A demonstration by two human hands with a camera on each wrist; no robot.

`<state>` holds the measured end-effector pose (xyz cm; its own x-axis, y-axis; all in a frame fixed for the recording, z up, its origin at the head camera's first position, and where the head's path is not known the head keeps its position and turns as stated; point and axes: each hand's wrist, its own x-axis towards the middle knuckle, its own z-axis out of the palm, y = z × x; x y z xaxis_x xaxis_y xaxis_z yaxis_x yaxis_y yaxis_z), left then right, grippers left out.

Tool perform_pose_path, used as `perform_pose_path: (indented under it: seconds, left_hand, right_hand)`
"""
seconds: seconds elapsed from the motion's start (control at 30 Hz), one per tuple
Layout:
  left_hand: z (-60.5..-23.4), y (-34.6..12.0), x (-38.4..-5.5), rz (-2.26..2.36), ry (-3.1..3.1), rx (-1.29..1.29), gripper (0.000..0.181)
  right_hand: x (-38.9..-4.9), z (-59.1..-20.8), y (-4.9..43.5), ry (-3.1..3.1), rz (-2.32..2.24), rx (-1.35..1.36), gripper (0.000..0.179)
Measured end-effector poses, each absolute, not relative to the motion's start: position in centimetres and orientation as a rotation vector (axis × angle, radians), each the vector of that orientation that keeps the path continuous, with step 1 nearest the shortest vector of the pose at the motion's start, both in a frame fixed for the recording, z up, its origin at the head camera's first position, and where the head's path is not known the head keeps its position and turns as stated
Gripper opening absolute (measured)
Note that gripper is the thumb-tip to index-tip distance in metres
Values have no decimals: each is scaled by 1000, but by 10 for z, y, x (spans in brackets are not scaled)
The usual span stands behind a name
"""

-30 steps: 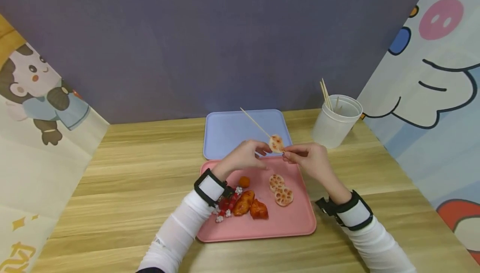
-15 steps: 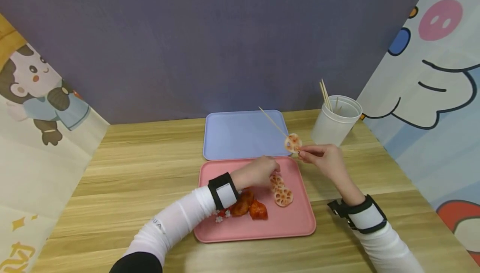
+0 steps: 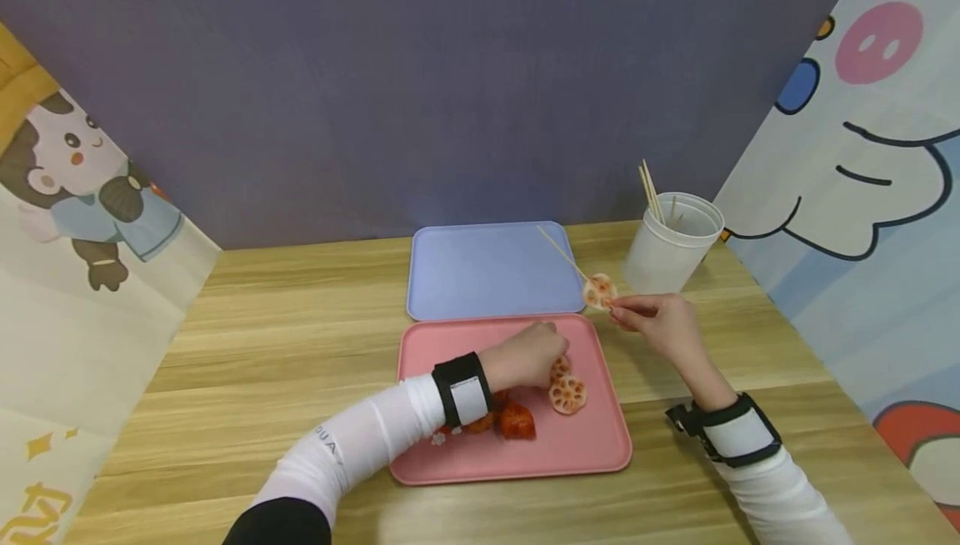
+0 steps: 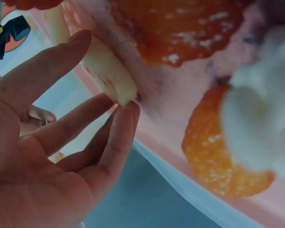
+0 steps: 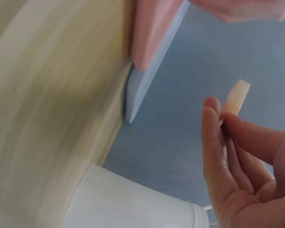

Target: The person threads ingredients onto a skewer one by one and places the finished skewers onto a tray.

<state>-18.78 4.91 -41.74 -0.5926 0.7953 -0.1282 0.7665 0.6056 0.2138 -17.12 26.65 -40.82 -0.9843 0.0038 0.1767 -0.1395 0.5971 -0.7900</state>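
Note:
My right hand (image 3: 663, 324) pinches the lower end of a thin wooden skewer (image 3: 562, 252), with a browned lotus root slice (image 3: 600, 292) threaded near the fingertips. In the right wrist view this slice (image 5: 236, 97) appears edge-on. My left hand (image 3: 528, 355) is down at the pink tray (image 3: 517, 463), over two lotus root slices. Its thumb and fingertips lie at opposite edges of one slice (image 4: 109, 71), which still lies on the tray. A second slice (image 3: 568, 395) sits in front of it, and red-brown glazed meat pieces (image 3: 517, 420) are partly hidden under the left wrist.
Behind the pink tray lies a blue tray (image 3: 483, 274). At the back right stands a white bucket (image 3: 667, 253) holding several skewers (image 3: 651, 191). An orange ball (image 4: 218, 152) shows near the left wrist. A grey wall (image 3: 450, 95) rises behind the table.
My left hand has left the skewered slice and come down to the slices on the pink tray. My right hand has moved right, carrying the skewer and its slice.

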Motion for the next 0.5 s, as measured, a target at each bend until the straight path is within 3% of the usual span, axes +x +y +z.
perform_pose_path:
  seconds: [0.5]
  left_hand:
    - [-415,57,-185,100,2637,1232,28]
  right_hand:
    - [-175,-414,269,-2755,1195,72,19]
